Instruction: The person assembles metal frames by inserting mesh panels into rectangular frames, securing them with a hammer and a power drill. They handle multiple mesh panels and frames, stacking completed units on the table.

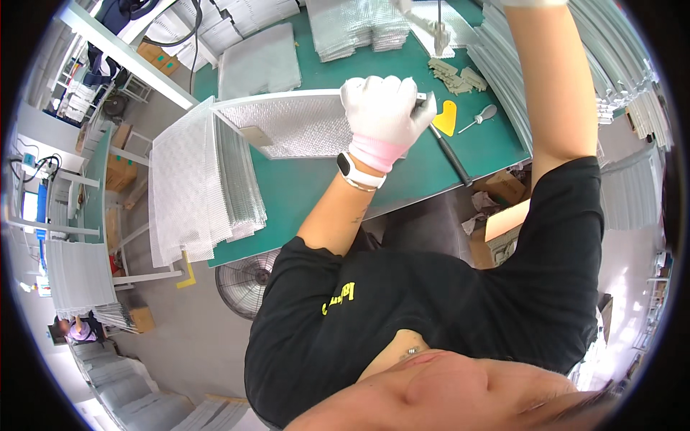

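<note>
My left hand [388,111], in a white glove with a pink cuff, is closed around the upper rim of a white-framed mesh panel [295,126]. The panel stands tilted on the green table [302,194], and a small beige piece shows on its lower left. My right arm [553,79] reaches up to the top edge, where just a strip of white glove shows; its fingers are out of the picture. Beside my left hand lie a black-handled tool [453,156], a yellow scraper [446,119] and a screwdriver [483,115].
Mesh sheets [190,179] overhang the table's left edge; more mesh [359,25] lies at the back. Small beige parts [460,77] sit near long white strips [496,65]. A tool [440,36] hangs above. Below are a floor fan [244,284] and an open carton [503,230].
</note>
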Demonstrator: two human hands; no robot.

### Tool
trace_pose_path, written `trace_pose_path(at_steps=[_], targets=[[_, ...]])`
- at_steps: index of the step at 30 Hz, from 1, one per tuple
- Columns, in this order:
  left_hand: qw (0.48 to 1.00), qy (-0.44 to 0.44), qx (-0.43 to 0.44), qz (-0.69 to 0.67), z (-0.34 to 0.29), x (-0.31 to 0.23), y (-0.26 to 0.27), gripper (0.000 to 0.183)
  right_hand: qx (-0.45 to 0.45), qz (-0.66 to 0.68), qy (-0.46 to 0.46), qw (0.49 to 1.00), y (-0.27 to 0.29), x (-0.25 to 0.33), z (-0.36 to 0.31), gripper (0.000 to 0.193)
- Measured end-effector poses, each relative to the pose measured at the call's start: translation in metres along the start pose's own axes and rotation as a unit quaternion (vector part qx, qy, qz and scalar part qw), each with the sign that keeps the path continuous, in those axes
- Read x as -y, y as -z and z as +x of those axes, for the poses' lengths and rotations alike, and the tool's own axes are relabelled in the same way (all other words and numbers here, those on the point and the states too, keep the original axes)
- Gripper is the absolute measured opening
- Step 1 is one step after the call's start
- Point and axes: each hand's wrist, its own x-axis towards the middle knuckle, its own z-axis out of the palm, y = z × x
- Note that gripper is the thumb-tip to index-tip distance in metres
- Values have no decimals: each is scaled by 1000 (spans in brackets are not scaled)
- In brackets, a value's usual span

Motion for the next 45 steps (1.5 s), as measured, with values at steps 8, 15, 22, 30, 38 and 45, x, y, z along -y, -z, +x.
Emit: trace_pose_path(at_steps=[8,15,22,30,38,45], targets=[[1000,9,-19,2,0,3,-14,26,-1,188,-60,980,-4,-13,-50,12],[998,-4,-51,-22,-2,5,-17,16,12,201,-55,978,-11,-9,-45,13],[999,15,0,-42,0,4,-8,14,108,172,-47,978,-25,-48,-64,20],[993,13,-13,-118,-10,-3,-10,14,188,463,-174,849,-44,-35,-76,52],[986,-25,-7,-166,-14,-5,2,18,238,581,-144,765,-51,-69,-81,51],[991,-61,0,-123,-14,-5,5,13,204,611,-146,751,-53,-49,-99,53]])
